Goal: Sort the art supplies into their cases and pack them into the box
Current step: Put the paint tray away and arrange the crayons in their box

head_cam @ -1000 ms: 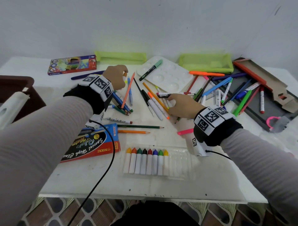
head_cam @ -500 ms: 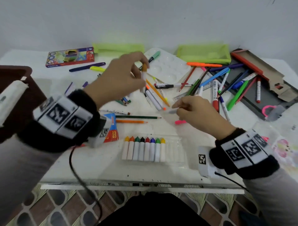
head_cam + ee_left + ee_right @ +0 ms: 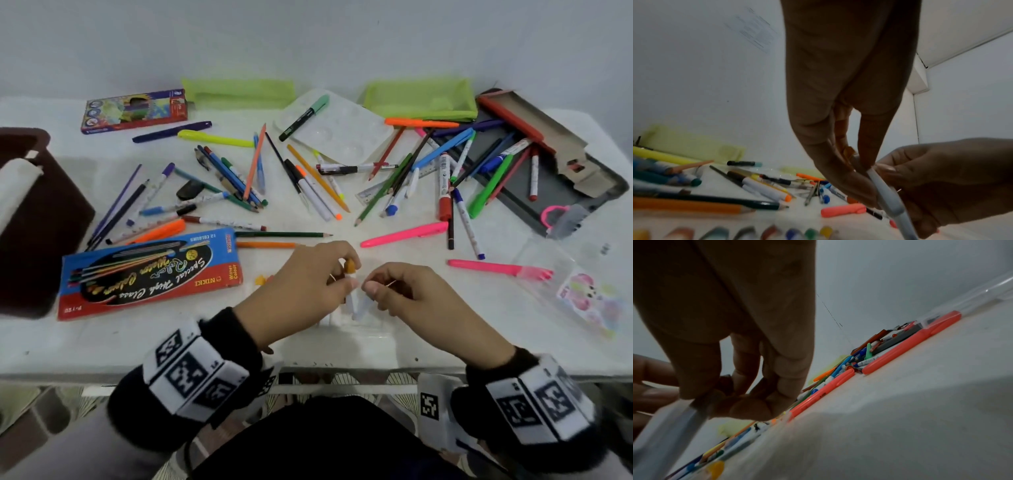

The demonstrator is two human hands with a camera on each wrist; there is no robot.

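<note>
On the tabletop [image 3: 102,339], both hands met near the front edge at 6 o'clock, above a tray of crayons [image 3: 793,233]. A flat pencil box [image 3: 147,274] lay at 9 o'clock. Loose pens [image 3: 308,185] were scattered across the centre. A paint palette [image 3: 346,130] sat at 12 o'clock, an open case [image 3: 561,178] at 2 o'clock.

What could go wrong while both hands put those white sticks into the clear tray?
1. The left hand and right hand each pinch a white crayon close together over the clear tray; they might bump and drop one.
2. The tray sits near the table edge, so a dropped crayon could roll off.
3. The hands hide the slots in the head view, so a crayon may go in crooked.
</note>
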